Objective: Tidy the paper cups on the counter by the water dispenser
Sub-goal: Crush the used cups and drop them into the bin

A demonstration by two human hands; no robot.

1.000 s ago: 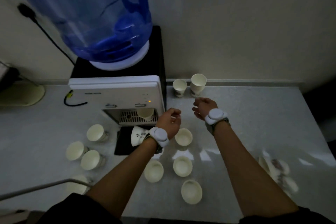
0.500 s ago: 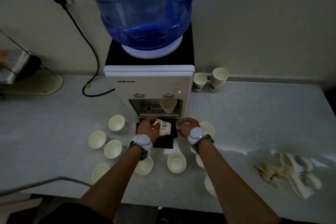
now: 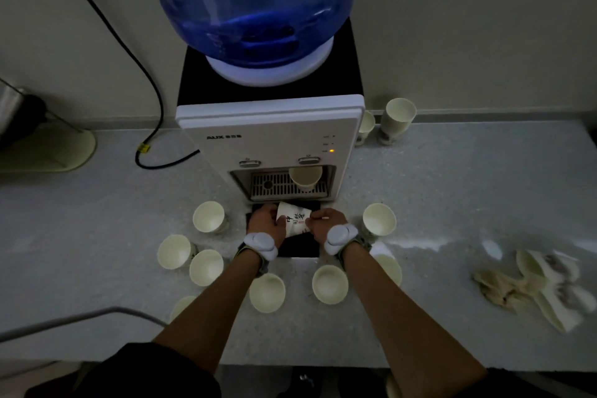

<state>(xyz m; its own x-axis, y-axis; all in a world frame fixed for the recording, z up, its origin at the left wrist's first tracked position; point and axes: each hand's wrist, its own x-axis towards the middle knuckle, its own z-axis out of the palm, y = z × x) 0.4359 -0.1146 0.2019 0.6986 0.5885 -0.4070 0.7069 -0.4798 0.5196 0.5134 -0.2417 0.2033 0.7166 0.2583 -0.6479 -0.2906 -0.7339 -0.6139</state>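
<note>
below the water dispenser [image 3: 271,136], the left hand [image 3: 267,223] and right hand [image 3: 324,223] are gripping a printed paper cup [image 3: 295,220], best squeezed lightly

The water dispenser [image 3: 271,136] stands at the back of the counter [image 3: 452,203] against the wall, with the bottle [image 3: 252,3] on top and one cup [image 3: 305,178] on its drip grille. Directly before it, over the mat [image 3: 303,247], a tipped cup [image 3: 295,220] lies between my left hand [image 3: 266,223] and my right hand [image 3: 323,223], and upright cups [image 3: 208,216] ring my wrists to left, right and front. Two cups [image 3: 397,119] stand behind the dispenser's right side, and flattened cups [image 3: 533,284] lie far right.
</note>
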